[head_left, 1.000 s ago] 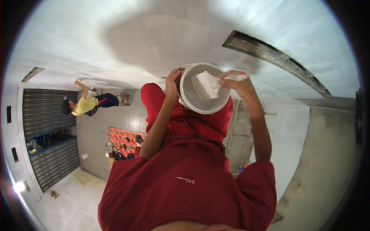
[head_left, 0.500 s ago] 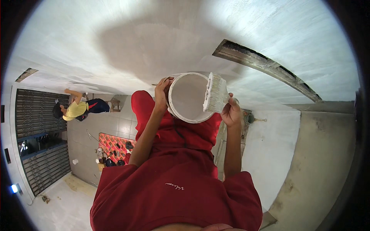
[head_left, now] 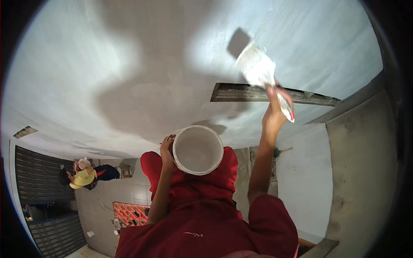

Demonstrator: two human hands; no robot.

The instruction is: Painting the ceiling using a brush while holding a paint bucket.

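Note:
My left hand (head_left: 167,148) grips the side of a white bucket (head_left: 218,152) held at my red-clad knees, with a pale, smooth liquid or coating inside. Raised at the upper right, my right hand (head_left: 277,101) is closed on the handle of a wide, paint-coated brush (head_left: 255,64), slightly blurred. Its bristle end is over the white painted wall (head_left: 172,56) and casts a small dark shadow just up and left of it; whether it touches, I cannot tell. Below the brush runs a long rough recessed slot (head_left: 316,98).
A co-worker in yellow (head_left: 84,178) is at the same wall at left, beside a small stool (head_left: 126,171). Dark folding grilles (head_left: 49,232) stand at far left. A patterned mat (head_left: 129,208) with scattered items lies on the tiled floor. A beige wall (head_left: 361,172) is at right.
My right hand has lifted the brush from the bucket up onto or close to the wall. My left hand stays on the bucket. The view has shifted, showing more wall above.

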